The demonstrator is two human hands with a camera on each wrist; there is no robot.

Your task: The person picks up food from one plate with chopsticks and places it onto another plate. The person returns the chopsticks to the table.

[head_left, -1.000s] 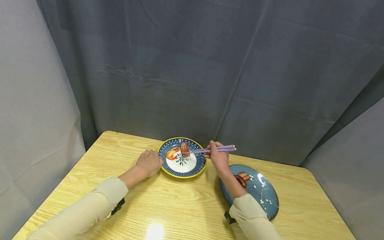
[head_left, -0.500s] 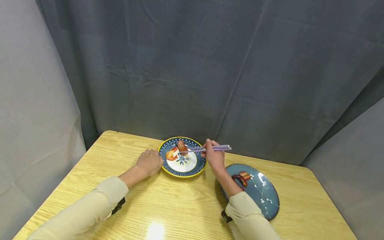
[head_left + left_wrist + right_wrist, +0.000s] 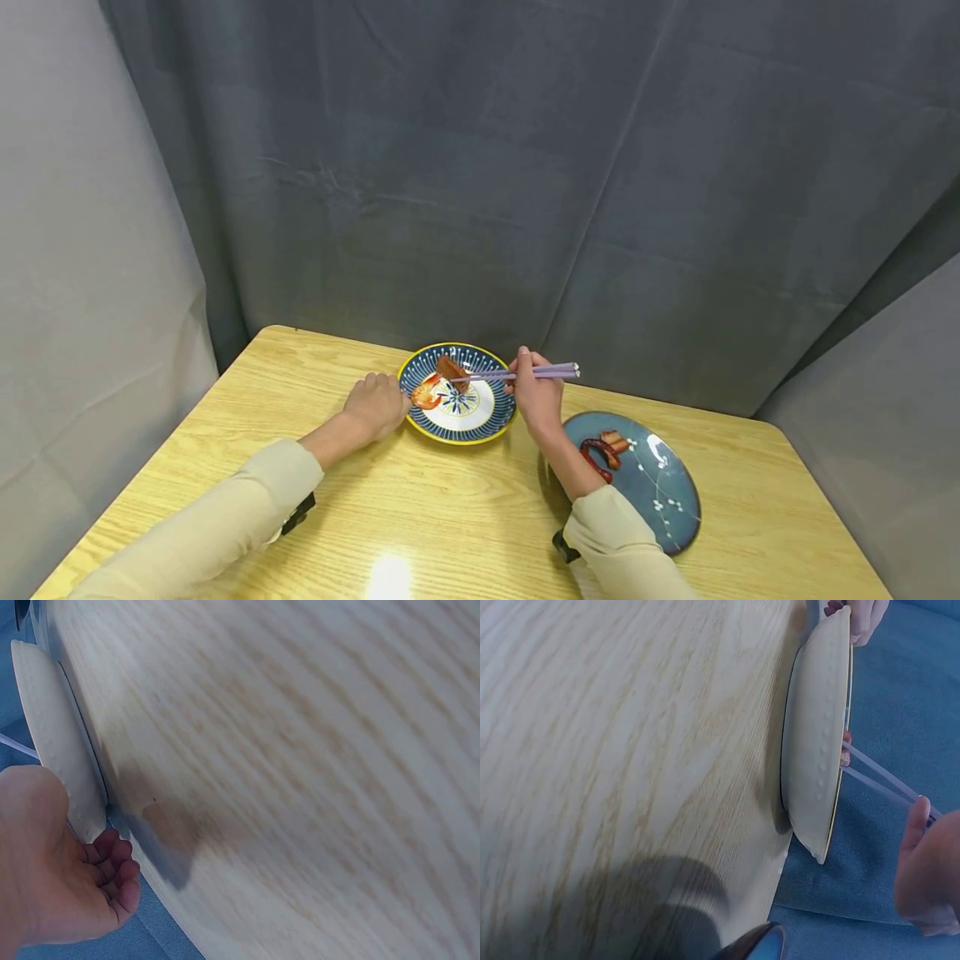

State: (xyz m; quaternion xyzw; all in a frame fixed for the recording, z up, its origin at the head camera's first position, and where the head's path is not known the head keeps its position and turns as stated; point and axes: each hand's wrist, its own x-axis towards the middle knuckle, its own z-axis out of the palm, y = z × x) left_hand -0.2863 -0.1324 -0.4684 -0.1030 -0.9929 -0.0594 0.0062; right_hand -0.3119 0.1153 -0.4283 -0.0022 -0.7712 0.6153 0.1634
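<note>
My right hand holds a pair of lilac chopsticks over a blue-and-white patterned plate with a yellow rim. Their tips are at a brown, meat-like piece on the far side of that plate. Beside it on the left lies an orange-and-white piece that looks like shrimp. At the plate's left edge, my left hand grips the rim; in the left wrist view its fingers curl below the plate's pale underside. The right wrist view has the chopsticks slightly spread.
A blue-grey oval plate with white blossoms sits to the right, partly under my right forearm. On it lie a striped meat-like piece and a dark red curved piece. Grey curtains stand behind the wooden table.
The chopsticks and right hand have shifted slightly left. The brown piece moved left and now lies more tilted; the orange-and-white piece has turned and slid left. My left hand stayed at the rim.
</note>
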